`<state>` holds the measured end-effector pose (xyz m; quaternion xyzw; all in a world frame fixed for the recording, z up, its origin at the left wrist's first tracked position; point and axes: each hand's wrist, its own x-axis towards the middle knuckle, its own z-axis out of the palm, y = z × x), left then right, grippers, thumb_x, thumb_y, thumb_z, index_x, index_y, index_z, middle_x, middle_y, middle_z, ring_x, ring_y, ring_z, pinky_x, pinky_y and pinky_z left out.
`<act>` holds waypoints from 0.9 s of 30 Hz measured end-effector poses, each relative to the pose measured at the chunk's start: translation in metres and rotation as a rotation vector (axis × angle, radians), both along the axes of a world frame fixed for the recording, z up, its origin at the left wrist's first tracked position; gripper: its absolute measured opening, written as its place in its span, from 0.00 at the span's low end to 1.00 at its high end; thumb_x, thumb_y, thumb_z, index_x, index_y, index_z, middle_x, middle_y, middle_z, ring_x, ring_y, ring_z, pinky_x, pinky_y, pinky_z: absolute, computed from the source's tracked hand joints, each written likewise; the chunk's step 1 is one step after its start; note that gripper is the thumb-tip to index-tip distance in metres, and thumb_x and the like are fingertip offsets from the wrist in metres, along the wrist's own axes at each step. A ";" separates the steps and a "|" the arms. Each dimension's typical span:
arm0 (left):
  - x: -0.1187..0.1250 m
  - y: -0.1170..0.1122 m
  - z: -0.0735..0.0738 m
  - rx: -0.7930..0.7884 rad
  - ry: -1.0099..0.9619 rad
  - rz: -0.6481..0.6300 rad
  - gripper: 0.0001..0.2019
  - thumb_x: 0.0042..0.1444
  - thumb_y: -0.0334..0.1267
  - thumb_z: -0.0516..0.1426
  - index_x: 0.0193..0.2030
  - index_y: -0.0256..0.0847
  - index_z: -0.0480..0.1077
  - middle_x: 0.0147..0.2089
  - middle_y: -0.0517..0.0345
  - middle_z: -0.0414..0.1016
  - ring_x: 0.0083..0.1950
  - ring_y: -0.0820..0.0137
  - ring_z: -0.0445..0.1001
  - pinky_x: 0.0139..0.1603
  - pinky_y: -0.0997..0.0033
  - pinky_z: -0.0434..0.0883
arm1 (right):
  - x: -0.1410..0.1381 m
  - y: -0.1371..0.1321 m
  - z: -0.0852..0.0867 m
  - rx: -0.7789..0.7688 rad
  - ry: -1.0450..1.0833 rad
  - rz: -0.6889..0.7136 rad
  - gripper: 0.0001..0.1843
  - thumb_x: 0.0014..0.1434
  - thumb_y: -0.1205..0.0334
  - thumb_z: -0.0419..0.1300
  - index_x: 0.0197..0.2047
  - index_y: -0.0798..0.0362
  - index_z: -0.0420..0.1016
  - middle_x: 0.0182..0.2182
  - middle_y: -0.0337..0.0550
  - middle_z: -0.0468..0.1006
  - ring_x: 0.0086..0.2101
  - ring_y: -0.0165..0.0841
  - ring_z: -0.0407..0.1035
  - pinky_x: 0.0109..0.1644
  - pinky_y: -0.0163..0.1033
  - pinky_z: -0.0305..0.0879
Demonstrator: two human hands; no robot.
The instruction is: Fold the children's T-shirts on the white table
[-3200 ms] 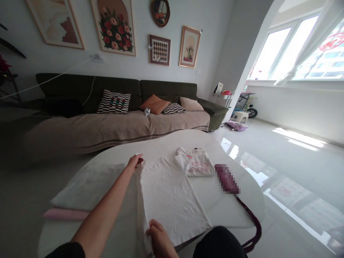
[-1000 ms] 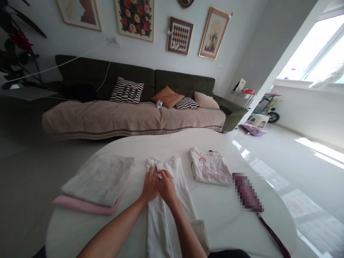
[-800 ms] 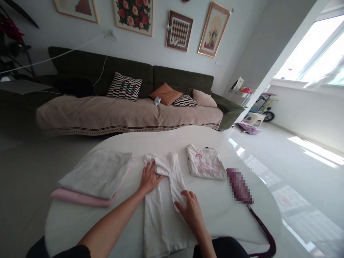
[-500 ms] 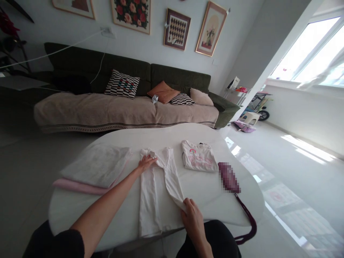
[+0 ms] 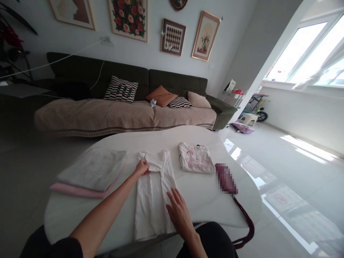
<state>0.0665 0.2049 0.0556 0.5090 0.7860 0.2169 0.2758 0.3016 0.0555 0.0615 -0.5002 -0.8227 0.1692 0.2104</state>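
Observation:
White pants (image 5: 144, 211) lie on the white table (image 5: 212, 204) with both legs pointing toward me. My left hand (image 5: 142, 167) pinches the cloth at the left side of the waist. My right hand (image 5: 178, 208) rests on the right leg with its fingers stretched out and holds nothing. A folded white T-shirt (image 5: 197, 159) with a rainbow and pink print lies to the right of the pants. On the left is a folded grey cloth (image 5: 92, 168) on top of a pink one (image 5: 77, 190).
A blurred-out purple item (image 5: 226, 178) lies at the table's right, with a dark red strap (image 5: 245, 218) hanging over the edge. Behind the table stands a green sofa (image 5: 177, 79) with a beige cover (image 5: 120, 114) and several cushions. My knee (image 5: 212, 236) is close under the front edge.
My right hand has let go of the right leg's hem and now lies flat on that leg, which is straighter. My left hand has shifted slightly left and grips the waist.

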 end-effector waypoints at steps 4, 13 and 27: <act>0.010 0.001 0.013 0.172 0.177 -0.094 0.18 0.57 0.36 0.47 0.55 0.39 0.60 0.53 0.46 0.65 0.56 0.61 0.63 0.54 0.60 0.62 | -0.003 0.006 -0.028 -0.031 -0.153 0.032 0.28 0.58 0.61 0.49 0.62 0.47 0.51 0.62 0.43 0.49 0.61 0.42 0.40 0.59 0.52 0.49; 0.035 0.022 -0.014 0.089 0.300 -0.453 0.31 0.49 0.58 0.50 0.61 0.56 0.53 0.68 0.53 0.39 0.66 0.46 0.33 0.58 0.38 0.39 | 0.010 -0.011 -0.042 -0.028 -0.162 0.105 0.37 0.56 0.50 0.52 0.64 0.43 0.40 0.62 0.44 0.41 0.60 0.46 0.38 0.58 0.57 0.48; 0.043 -0.182 -0.032 0.353 0.469 -0.618 0.34 0.56 0.50 0.47 0.65 0.50 0.34 0.68 0.55 0.38 0.67 0.56 0.40 0.61 0.49 0.49 | 0.020 -0.037 -0.076 0.135 -0.362 0.065 0.47 0.45 0.81 0.44 0.63 0.36 0.36 0.61 0.33 0.45 0.59 0.38 0.45 0.57 0.47 0.55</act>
